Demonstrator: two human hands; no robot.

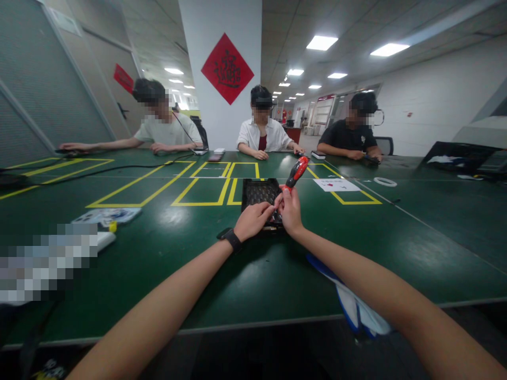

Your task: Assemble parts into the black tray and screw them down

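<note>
A screwdriver [297,172] with a red and black handle slants up out of my right hand [291,211], whose fingers are closed around its lower part. My left hand [253,219] meets it from the left, thumb and fingers pinched together near the right fingertips. What the left fingers hold, if anything, is too small to make out. Beneath both hands lies an open black case [259,191] with a patterned inside; its front portion is largely covered by my hands, and small items in it are unclear.
Yellow tape outlines mark the green table [198,253]. Blue-and-white gloves [366,311] lie under my right forearm. To the right are a white printed sheet [336,185] and a white ring [385,182]. Three people sit across the table; a black cable [99,171] runs left.
</note>
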